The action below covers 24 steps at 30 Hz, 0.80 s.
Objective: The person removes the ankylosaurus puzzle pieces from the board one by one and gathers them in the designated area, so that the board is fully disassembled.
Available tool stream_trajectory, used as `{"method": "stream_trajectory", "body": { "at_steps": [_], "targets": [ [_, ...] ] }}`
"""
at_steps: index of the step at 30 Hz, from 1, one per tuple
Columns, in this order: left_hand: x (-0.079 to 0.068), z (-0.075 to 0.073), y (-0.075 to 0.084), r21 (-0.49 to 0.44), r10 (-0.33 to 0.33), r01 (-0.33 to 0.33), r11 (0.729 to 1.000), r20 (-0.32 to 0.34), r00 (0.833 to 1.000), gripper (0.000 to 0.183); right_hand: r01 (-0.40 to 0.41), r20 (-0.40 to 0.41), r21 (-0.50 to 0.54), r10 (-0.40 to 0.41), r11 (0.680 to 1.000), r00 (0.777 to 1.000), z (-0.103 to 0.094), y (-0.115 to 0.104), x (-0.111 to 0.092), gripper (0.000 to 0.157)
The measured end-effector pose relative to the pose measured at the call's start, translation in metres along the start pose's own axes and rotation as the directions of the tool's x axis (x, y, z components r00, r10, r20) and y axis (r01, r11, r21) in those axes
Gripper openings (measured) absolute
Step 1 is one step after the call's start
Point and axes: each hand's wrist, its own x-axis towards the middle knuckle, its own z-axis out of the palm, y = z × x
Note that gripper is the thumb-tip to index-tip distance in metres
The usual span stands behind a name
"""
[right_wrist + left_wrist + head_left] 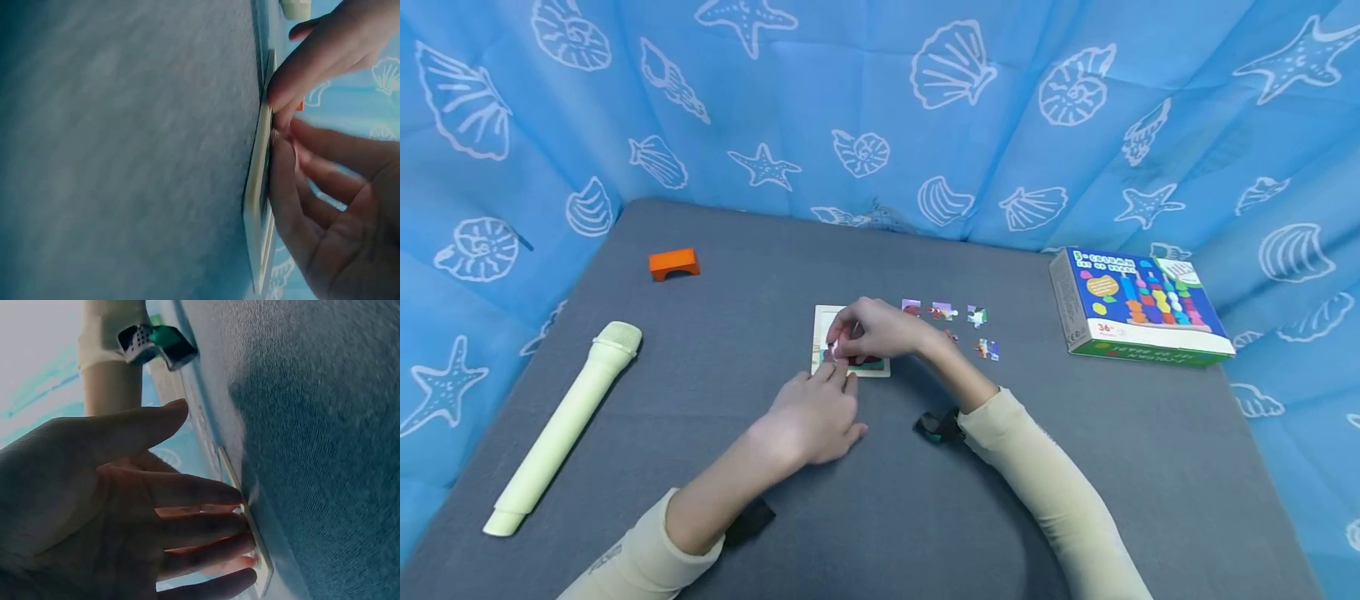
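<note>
A small jigsaw puzzle board point(822, 318) with a pale frame lies flat on the grey table, partly covered by both hands. My right hand point(883, 329) reaches over it from the right and pinches a small puzzle piece point(838, 348) between thumb and fingertips. The piece is mostly hidden by the fingers. From the near left comes my left hand point(820, 412), palm down, its fingers extended and fingertips at the board's near edge. In the left wrist view those fingers point(206, 525) are nearly straight along the board.
Several loose puzzle pieces point(943, 311) lie right of the board, some partly behind the right hand. A boxed toy set point(1138, 308) stands farther right. To the left are an orange arch block point(673, 264) and a pale green toy microphone point(568, 425). A blue shell-print curtain point(865, 108) hangs behind.
</note>
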Motion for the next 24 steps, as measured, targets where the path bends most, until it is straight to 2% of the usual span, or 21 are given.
{"method": "stream_trajectory", "body": {
  "at_steps": [5,9,17,21,22,24],
  "targets": [
    [-0.002,0.0,0.006,-0.006,-0.01,0.01,1.0,0.013,1.0,0.072,-0.066,-0.022,-0.018,0.066,0.998,0.998,0.002,-0.003,0.003,0.009],
    [-0.002,0.001,0.007,-0.013,-0.012,0.012,1.0,-0.005,1.0,0.071,-0.082,-0.013,-0.026,0.082,0.996,0.997,0.003,-0.004,0.005,0.008],
    [0.002,0.005,0.013,0.041,-0.03,0.03,0.999,-0.014,0.999,0.069,-0.102,-0.008,-0.035,0.102,0.994,0.995,0.004,-0.008,0.005,0.008],
    [0.001,0.007,0.015,0.052,-0.007,0.009,0.999,-0.044,0.999,0.069,-0.1,-0.012,-0.038,0.1,0.994,0.995,0.005,-0.008,0.005,0.01],
    [0.003,0.011,0.013,0.053,0.009,-0.005,0.999,-0.064,0.998,0.069,-0.097,-0.01,-0.04,0.096,0.995,0.995,0.005,-0.008,0.005,0.01],
    [0.005,0.014,0.012,0.032,0.023,-0.021,0.999,-0.066,0.998,0.069,-0.089,-0.006,-0.04,0.089,0.995,0.996,0.005,-0.008,0.006,0.01]
  ]
}}
